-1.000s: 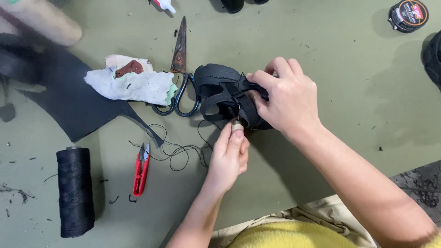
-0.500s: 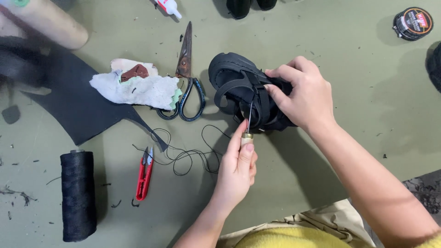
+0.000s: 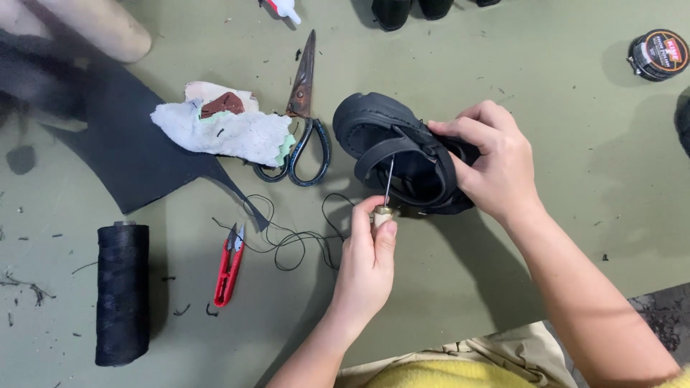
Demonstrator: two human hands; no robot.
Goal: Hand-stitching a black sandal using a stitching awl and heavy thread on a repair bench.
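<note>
A black strapped sandal (image 3: pixel 392 147) lies on its side on the olive table. My right hand (image 3: pixel 492 162) grips it from the right, fingers over the straps. My left hand (image 3: pixel 368 266) is closed around a wooden-handled awl (image 3: pixel 385 201), whose thin metal needle points up into a strap of the sandal. Loose black thread (image 3: pixel 295 233) trails on the table just left of my left hand.
Large dark scissors (image 3: pixel 302 118) lie left of the sandal beside a white rag (image 3: pixel 226 129). A black sheet (image 3: pixel 115 136), red thread snips (image 3: pixel 228 266) and a black thread spool (image 3: pixel 121 291) sit at the left. A round polish tin (image 3: pixel 658 54) is far right.
My left hand has drawn the awl down and back from the sandal, so more of the needle shows. The right hand has turned the sandal slightly.
</note>
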